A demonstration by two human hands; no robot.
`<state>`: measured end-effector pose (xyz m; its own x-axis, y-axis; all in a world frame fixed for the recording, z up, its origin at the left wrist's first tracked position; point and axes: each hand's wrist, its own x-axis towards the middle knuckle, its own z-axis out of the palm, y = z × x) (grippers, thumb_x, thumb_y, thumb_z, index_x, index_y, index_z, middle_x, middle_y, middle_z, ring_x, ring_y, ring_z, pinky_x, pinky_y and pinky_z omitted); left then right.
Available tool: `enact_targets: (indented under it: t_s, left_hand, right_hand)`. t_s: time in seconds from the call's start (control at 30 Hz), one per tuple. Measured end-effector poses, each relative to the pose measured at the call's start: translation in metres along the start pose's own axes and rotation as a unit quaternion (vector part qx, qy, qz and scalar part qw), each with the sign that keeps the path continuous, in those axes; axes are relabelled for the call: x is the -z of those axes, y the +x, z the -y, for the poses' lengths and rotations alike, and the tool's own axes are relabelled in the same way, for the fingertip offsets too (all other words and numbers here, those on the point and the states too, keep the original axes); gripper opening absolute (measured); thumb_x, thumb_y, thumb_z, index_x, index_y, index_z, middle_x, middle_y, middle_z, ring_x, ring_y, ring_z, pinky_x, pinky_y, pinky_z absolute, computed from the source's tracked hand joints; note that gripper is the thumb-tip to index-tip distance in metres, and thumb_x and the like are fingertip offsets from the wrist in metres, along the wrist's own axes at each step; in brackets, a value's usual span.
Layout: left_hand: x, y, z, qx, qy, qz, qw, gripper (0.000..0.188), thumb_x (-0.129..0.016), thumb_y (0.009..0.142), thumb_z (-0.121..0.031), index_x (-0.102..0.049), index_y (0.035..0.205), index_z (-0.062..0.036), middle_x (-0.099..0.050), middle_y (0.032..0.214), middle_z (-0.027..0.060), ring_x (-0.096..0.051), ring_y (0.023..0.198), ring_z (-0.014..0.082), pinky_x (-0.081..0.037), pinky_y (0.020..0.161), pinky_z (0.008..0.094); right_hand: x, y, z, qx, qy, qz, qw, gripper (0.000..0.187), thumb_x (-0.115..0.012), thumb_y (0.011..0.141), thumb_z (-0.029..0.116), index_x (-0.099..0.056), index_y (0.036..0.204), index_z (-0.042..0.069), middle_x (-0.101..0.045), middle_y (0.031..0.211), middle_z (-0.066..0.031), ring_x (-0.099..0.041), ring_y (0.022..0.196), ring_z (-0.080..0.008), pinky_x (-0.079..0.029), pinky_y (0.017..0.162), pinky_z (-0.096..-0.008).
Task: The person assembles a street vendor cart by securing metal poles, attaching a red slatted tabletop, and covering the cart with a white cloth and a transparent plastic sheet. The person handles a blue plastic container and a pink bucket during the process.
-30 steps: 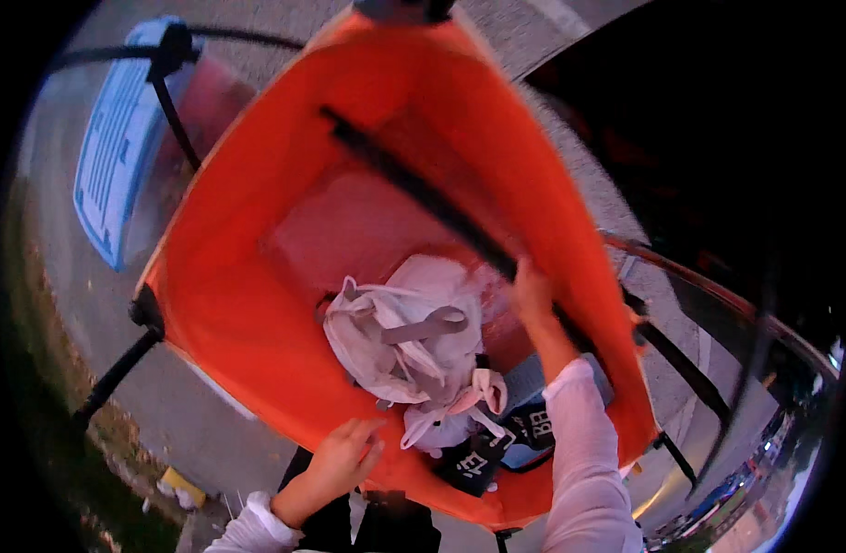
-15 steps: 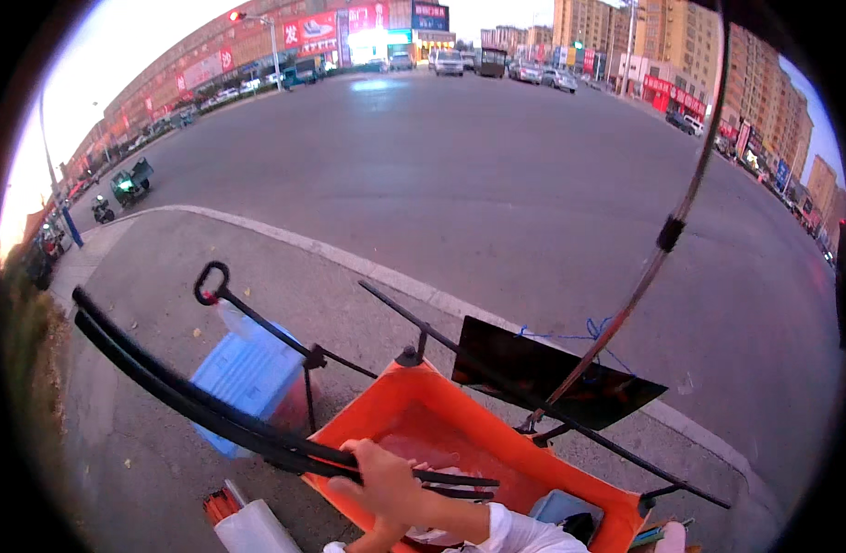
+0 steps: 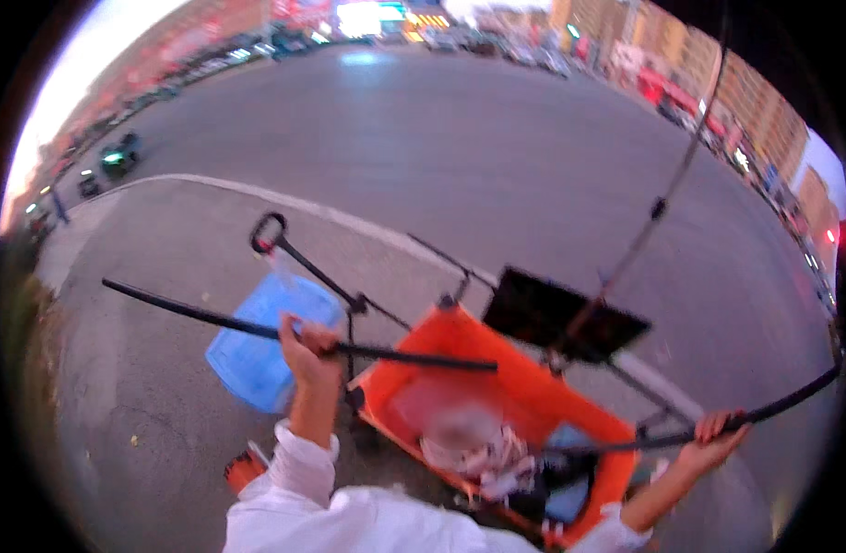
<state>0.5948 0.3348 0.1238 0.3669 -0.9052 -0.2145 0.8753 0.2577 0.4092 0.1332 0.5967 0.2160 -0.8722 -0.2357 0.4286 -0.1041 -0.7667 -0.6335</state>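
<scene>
Hands: your left hand [image 3: 305,343] clenches a black rod [image 3: 284,334]; your right hand [image 3: 713,438] grips another black bar [image 3: 773,405]. Between them, an orange cart [image 3: 533,405] holding pale bags [image 3: 473,452], probably cloth. Blue crate [image 3: 252,355] beside it.

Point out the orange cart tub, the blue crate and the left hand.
orange cart tub [image 3: 533,396]: head view, bare inner wall.
blue crate [image 3: 257,355]: head view, top face.
left hand [image 3: 305,346]: head view, back of hand gripping the black rod.

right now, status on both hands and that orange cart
Left hand gripping a black rod. Right hand gripping another black rod. Orange cart between them, bags inside. Blue crate beside it.
</scene>
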Motion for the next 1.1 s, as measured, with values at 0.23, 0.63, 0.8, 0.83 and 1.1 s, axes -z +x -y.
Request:
enact_targets:
  t_s: [0.23,0.63,0.8,0.83,1.1]
  left_hand:
    - [0.028,0.021,-0.034,0.16,-0.194,0.134,0.959,0.027,-0.05,0.093,-0.023,-0.039,0.071,-0.0116,-0.022,0.047,-0.0055,-0.024,0.039,0.0056,-0.026,0.038,0.0199]
    - [0.027,0.007,0.007,0.301,-0.238,0.193,0.903,0.032,-0.047,0.093,-0.018,-0.035,0.064,-0.0124,-0.026,0.046,-0.0047,-0.027,0.039,0.0066,-0.028,0.038,0.0201]
    - [0.014,-0.015,0.015,0.335,-0.257,0.177,0.889,0.035,-0.047,0.093,-0.018,-0.033,0.061,-0.0127,-0.027,0.045,-0.0037,-0.026,0.038,0.0067,-0.028,0.037,0.0201]
    - [0.013,-0.016,0.017,0.334,-0.251,0.182,0.89,0.035,-0.047,0.093,-0.018,-0.034,0.061,-0.0126,-0.027,0.045,-0.0036,-0.026,0.037,0.0066,-0.028,0.037,0.0199]
    - [0.028,-0.023,0.031,0.306,-0.214,0.337,0.864,0.029,-0.043,0.096,-0.02,-0.038,0.068,-0.0117,-0.029,0.045,-0.0039,-0.027,0.036,0.0043,-0.028,0.037,0.0186]
  right_hand:
    - [0.112,-0.033,0.062,-0.041,0.257,-0.158,0.953,0.027,-0.032,0.095,0.026,-0.038,0.079,0.006,-0.03,0.063,-0.0014,-0.035,0.05,-0.0126,-0.033,0.043,-0.0239]
    - [0.117,-0.113,0.11,0.024,0.221,-0.249,0.943,0.031,-0.029,0.097,0.032,-0.036,0.079,0.007,-0.03,0.063,-0.0005,-0.034,0.05,-0.0111,-0.033,0.044,-0.0243]
    - [0.12,-0.137,0.129,0.064,0.185,-0.277,0.941,0.034,-0.028,0.098,0.035,-0.036,0.08,0.008,-0.029,0.063,0.0007,-0.033,0.051,-0.0097,-0.033,0.046,-0.0239]
    - [0.121,-0.139,0.13,0.066,0.169,-0.289,0.94,0.033,-0.028,0.098,0.035,-0.036,0.08,0.008,-0.029,0.064,0.0007,-0.033,0.051,-0.0097,-0.033,0.045,-0.0236]
    - [0.122,-0.166,0.13,0.057,0.032,-0.365,0.929,0.033,-0.032,0.097,0.036,-0.036,0.08,0.008,-0.031,0.064,-0.0004,-0.03,0.049,-0.0103,-0.03,0.042,-0.0235]
